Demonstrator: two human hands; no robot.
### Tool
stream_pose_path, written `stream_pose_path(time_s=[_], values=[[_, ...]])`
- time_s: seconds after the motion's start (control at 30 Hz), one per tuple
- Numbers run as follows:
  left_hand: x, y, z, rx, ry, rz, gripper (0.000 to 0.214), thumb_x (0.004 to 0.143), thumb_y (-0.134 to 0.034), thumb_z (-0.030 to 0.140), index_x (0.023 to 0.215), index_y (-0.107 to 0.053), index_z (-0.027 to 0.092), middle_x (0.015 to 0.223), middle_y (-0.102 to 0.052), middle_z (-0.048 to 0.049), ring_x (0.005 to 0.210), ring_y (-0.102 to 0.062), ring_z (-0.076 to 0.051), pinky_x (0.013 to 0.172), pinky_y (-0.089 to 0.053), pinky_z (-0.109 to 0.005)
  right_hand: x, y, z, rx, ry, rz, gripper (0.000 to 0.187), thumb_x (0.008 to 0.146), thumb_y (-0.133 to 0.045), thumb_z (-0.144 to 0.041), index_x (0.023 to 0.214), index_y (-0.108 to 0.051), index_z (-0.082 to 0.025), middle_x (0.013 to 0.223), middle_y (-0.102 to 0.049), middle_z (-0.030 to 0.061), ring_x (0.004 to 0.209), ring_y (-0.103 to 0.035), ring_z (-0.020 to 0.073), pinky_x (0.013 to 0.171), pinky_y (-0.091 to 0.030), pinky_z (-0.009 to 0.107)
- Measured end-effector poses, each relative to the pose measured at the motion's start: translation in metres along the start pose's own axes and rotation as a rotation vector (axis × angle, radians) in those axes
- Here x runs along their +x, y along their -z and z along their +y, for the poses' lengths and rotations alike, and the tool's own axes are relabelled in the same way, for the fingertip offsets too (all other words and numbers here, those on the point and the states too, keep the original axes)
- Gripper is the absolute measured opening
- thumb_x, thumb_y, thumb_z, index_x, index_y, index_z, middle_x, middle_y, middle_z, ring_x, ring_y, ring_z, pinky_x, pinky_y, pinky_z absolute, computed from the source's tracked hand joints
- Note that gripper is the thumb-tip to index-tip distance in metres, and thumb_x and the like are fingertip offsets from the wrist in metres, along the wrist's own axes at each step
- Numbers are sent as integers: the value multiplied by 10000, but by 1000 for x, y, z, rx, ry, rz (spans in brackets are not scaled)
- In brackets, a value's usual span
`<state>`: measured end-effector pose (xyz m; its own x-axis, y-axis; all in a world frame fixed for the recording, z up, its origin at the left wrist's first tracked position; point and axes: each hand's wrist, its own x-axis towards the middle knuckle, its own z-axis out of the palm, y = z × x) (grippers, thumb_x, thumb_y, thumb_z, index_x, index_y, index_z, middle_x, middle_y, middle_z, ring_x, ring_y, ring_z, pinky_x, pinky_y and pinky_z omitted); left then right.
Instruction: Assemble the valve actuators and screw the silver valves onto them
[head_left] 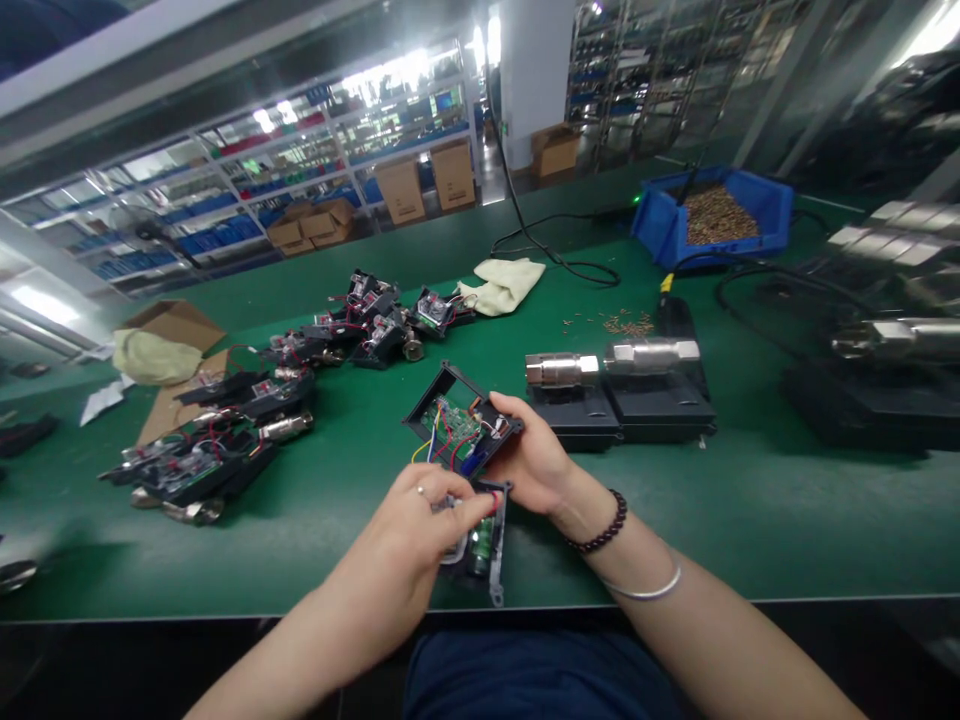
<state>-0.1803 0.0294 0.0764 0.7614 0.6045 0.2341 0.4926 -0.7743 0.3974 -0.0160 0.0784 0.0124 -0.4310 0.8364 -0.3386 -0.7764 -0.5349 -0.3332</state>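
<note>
1. The right hand [536,460] grips an upper casing half [442,385] by its right side. The thumb lies bent over the rim at the top corner; the other fingers are mostly hidden behind, so how far they curl cannot be told.
2. The left hand [424,525] is at the lower casing half [497,560], its thumb and forefinger bent close together near the top edge of that half. The hand itself covers what lies between the tips, so whether they pinch anything cannot be told.
3. Both halves are above the bench [712,520], close to the middle of its front edge; the lower one is nearer that edge. The upper half is tilted, its open side showing a green circuit board [454,425].
4. Yellow, blue and red wires [433,435] run from the board down toward the left hand's fingers.
5. Right of the hands, two closed black boxes [664,405] with metal fittings [652,355] sit side by side, back from the bench's front edge.
6. Left of the hands, open units [285,385] lie in a spread group.
7. Toward the bench's far edge are a pale cloth [506,285] and, farther right, a blue bin [664,225] of small brass-coloured pieces [720,215].
</note>
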Motion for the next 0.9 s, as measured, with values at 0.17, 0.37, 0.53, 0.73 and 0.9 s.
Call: stream_pose_path(time_s=[0.17, 0.37, 0.53, 0.73, 0.9], values=[[-1, -24, 0, 347, -86, 131, 306, 921, -401, 45, 1041, -666, 139, 812, -696, -68, 738, -609, -197, 664, -546, -319, 0, 1, 0, 2, -8, 19, 288, 853, -524, -390, 769, -666, -154, 703, -711, 30, 627, -614, 161, 682, -457, 289], [5, -36, 16, 509, 29, 132, 198, 858, -527, 43, 727, -611, 165, 637, -632, -27, 632, -586, -201, 616, -530, -324, -1, 2, 0, 5, -32, -43, 255, 822, -595, -397, 752, -665, -162, 726, -727, 24, 641, -630, 159, 707, -464, 291], [-1, -49, 32, 690, -34, 81, 295, 821, -411, -14, 834, -685, 97, 742, -696, -97, 710, -638, -229, 712, -544, -348, -3, 1, 0, -8, -31, -29, 256, 811, -583, -386, 784, -677, -150, 712, -719, 21, 637, -622, 155, 719, -463, 288], [-6, -56, 27, 619, 96, 338, 254, 920, -459, 101, 1077, -647, 167, 854, -713, -66, 752, -634, -208, 687, -483, -329, -3, 2, 2, -87, 7, -83, 278, 739, -637, -438, 749, -671, -162, 635, -686, 21, 655, -630, 188, 731, -467, 325], [-14, -68, 15, 680, 423, 512, 692, 907, -563, 368, 1461, -275, 70, 1297, -551, -272, 1193, -522, -386, 973, -400, -586, -10, 1, 8, -193, 98, -37, 332, 683, -693, -467, 840, -706, -175, 697, -712, 18, 730, -654, 209, 786, -485, 355]])
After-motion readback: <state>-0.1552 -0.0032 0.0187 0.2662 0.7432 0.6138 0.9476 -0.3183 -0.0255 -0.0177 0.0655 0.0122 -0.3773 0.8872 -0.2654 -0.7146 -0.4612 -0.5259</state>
